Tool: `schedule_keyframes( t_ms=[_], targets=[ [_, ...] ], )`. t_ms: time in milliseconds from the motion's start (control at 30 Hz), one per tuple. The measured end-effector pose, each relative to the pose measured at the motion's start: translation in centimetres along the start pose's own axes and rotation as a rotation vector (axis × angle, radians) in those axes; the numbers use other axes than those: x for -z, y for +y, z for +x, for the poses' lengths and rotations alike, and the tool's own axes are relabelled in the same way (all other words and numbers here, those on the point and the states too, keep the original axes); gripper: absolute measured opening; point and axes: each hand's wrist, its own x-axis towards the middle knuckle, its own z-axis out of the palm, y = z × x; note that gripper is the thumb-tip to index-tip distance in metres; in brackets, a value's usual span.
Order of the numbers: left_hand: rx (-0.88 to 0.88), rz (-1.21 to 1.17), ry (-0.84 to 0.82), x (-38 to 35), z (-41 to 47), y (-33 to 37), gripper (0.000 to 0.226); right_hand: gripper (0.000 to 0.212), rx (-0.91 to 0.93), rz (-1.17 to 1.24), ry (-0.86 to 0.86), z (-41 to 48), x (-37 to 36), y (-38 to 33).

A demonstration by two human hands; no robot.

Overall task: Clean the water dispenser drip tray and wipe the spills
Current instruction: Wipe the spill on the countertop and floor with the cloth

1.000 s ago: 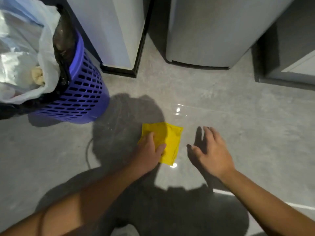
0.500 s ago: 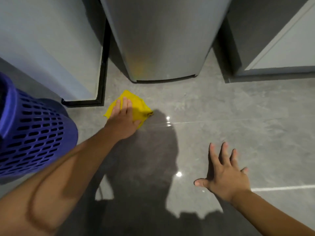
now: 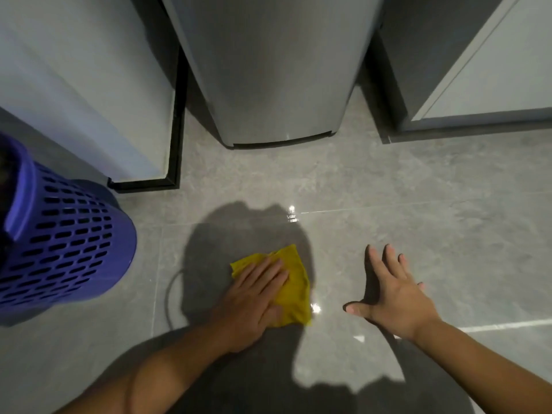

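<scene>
Yellow cloth (image 3: 294, 282) flat on the grey floor tiles (image 3: 418, 180), a little rumpled, out in front of the silver-grey appliance (image 3: 268, 70) and well apart from its curved base. Pressed down under the left hand (image 3: 254, 297): palm and straight, close-set fingers (image 3: 268, 273) laid over the cloth's left half, thumb along the near edge, nothing pinched or bunched up. Far corner and right side of the cloth uncovered.

Just beside the cloth's near right corner, a small bright glint (image 3: 315, 308) on the tile; a second glint (image 3: 291, 212) farther off on the grout line. Water or plain reflection: impossible to tell.

To the right of the cloth and apart from it, the right hand (image 3: 394, 297), palm down, fingers straight and fanned wide, thumb stretched out to the left, holding nothing. Resting on the tile or hovering just above it: cannot tell.

Around cloth and left hand, a broad dark shadow (image 3: 224, 234) across the tiles. At its left edge, a thin dark curved line (image 3: 170, 294), nature unclear.

Farther left, well apart from the cloth, a blue-purple perforated plastic basket (image 3: 65, 243) upright on the floor. Behind it, a white cabinet (image 3: 89, 85) edged with a black plinth (image 3: 176, 130). Silver-grey appliance between that cabinet and a grey-and-white cabinet (image 3: 493, 70) at the right.
</scene>
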Motion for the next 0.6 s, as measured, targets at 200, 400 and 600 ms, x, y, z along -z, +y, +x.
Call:
schedule_keyframes(
  t_ms=[200, 400, 600],
  targets=[
    [0.347, -0.006, 0.089, 3.0, 0.4, -5.2, 0.096, 0.152, -0.099, -0.172, -0.041, -1.7, 0.4, 4.7],
    [0.206, 0.154, -0.009, 6.3, 11.5, -7.7, 0.102, 0.152, -0.098, -0.125, -0.016, -1.7, 0.2, 4.8],
    [-0.09, 0.222, -0.013, 4.9, 19.3, -1.3, 0.087, 0.148, -0.109, -0.089, -0.006, -1.8, 0.4, 5.0]
  ],
)
